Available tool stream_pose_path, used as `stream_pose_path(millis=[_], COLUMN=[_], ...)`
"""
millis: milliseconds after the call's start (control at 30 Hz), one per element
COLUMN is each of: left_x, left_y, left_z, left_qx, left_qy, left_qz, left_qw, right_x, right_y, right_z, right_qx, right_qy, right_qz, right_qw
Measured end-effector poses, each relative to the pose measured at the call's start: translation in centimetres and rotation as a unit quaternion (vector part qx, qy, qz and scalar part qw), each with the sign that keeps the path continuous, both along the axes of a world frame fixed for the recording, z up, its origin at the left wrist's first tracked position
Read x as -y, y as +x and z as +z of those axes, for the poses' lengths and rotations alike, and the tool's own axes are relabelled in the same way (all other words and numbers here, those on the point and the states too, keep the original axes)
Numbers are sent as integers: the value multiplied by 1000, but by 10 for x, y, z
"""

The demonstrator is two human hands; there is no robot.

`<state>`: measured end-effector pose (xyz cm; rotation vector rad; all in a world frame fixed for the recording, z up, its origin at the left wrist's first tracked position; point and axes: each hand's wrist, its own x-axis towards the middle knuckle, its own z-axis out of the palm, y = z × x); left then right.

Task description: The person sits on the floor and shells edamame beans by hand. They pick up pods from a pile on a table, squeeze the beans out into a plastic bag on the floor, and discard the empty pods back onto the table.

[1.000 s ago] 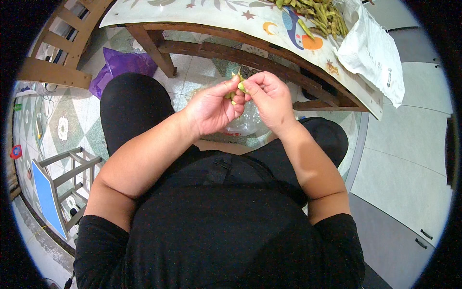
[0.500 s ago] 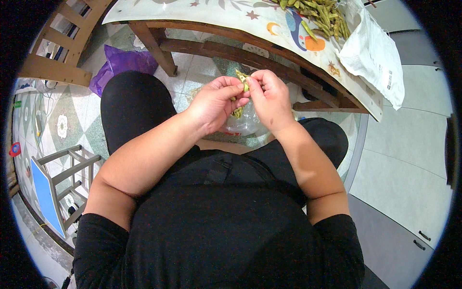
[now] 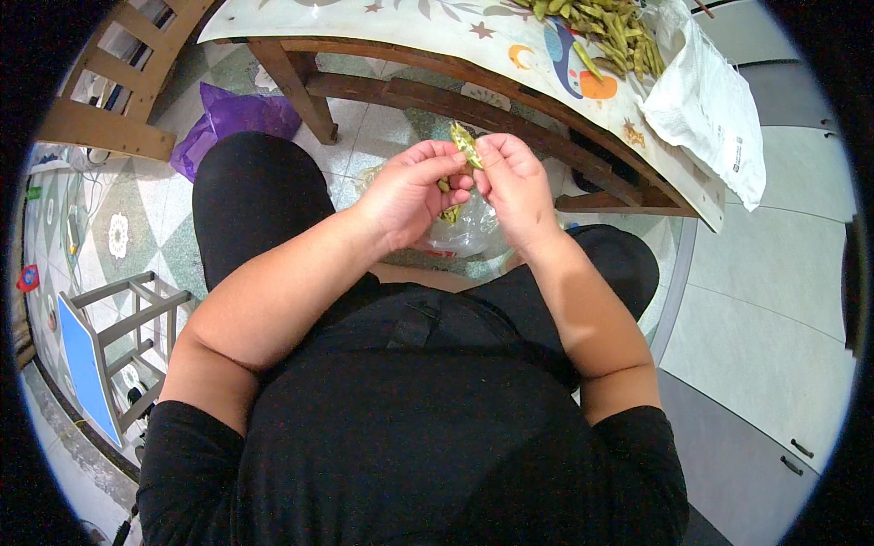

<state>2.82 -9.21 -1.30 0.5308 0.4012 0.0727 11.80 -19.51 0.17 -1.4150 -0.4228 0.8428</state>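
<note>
Between my knees, my left hand (image 3: 414, 191) and my right hand (image 3: 514, 187) pinch one green bean pod (image 3: 463, 144) from both sides. The pod looks split, with its pale inside showing. Below the fingers, a clear plastic bag (image 3: 469, 232) lies partly hidden behind my hands, and a few greenish pods (image 3: 450, 214) show in or over it. A heap of pods (image 3: 610, 32) lies on the table ahead to the right, with a single greener pod (image 3: 585, 60) at its near edge.
The wooden table (image 3: 410, 41) has a patterned cloth with a white sack (image 3: 701, 100) at its right end. A purple bag (image 3: 232, 123) sits on the tiled floor. To the left is a blue-topped stool (image 3: 89, 369) on its side; grey cabinets (image 3: 765, 273) line the right.
The pod between my fingers shows more of its pale inside now. My right fingers have shifted slightly along it, while my left hand stays nearly in place.
</note>
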Motion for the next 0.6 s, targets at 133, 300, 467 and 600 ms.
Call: stream_pose_path(millis=[133,300,467,600], left_x=[-1,0,-2,-2], left_y=[1,0,2,2], left_z=[0,-6,-4,-4], left_qx=[16,9,-9,6], left_qy=[2,35,58,35], left_qz=[-11,-22,40,40], left_qw=[1000,999,997,999], right_x=[-2,0,2,4], right_y=[-1,0,7,6], right_z=[4,2,5,-5], right_qx=[-25,36,34,133], right_qy=[12,-18,-138,-80], right_qz=[-7,17,77,102], right_qw=[1000,999,987,983])
